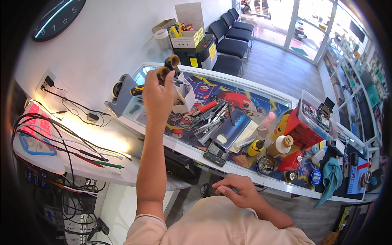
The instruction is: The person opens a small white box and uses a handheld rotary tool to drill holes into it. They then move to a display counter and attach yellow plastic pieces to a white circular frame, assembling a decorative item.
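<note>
My left hand point(158, 96) reaches over the far left of the counter. Its fingers close on a dark thing with two tan-lined loops point(172, 61); its exact kind is unclear. Just left of the fingers shows a yellow-and-black handle point(137, 90), and a thin metal piece pokes out on the right. Partly behind the hand stands an open white box point(185, 100). A grey tape dispenser point(118, 94) stands to its left. My right hand point(239, 190) hangs before my body near the counter's front edge, fingers loosely bent, nothing seen in it.
Pens and tweezers point(212, 122), a blue phone point(233, 129) and a dark, opened phone point(216, 154) lie on the glass counter point(253, 173). Bottles point(280, 146), a red bin point(302, 126) and a teal cloth point(331, 175) stand rightward. Cables point(81, 151) crowd the left shelf.
</note>
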Motion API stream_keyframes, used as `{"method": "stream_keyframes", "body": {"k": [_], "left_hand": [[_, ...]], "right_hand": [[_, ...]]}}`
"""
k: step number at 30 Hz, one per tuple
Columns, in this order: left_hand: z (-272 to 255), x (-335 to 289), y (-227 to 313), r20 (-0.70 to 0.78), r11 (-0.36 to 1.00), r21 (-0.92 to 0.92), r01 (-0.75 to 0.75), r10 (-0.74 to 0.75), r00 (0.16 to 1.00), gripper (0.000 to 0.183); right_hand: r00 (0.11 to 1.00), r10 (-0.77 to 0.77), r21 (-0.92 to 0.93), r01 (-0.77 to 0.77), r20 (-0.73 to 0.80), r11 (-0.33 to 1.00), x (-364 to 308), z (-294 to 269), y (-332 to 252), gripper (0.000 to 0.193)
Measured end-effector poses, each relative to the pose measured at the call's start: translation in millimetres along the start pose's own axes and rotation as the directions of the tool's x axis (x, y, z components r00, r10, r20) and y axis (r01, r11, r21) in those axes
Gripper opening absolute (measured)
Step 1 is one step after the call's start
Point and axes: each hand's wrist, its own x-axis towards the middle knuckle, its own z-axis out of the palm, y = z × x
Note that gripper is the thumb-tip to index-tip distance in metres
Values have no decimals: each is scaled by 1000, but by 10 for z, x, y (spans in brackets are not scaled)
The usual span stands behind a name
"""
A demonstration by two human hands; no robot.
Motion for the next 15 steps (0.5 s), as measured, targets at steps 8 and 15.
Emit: {"method": "stream_keyframes", "body": {"k": [8, 15], "left_hand": [[319, -456, 403, 369, 944, 87, -319, 267, 890, 28], [987, -424, 811, 750, 781, 265, -566, 202, 630, 20]], "right_hand": [[1000, 6, 6, -6, 4, 1000, 53, 66, 22, 16], [997, -2, 22, 1, 80, 1000, 89, 129, 14, 17]]}}
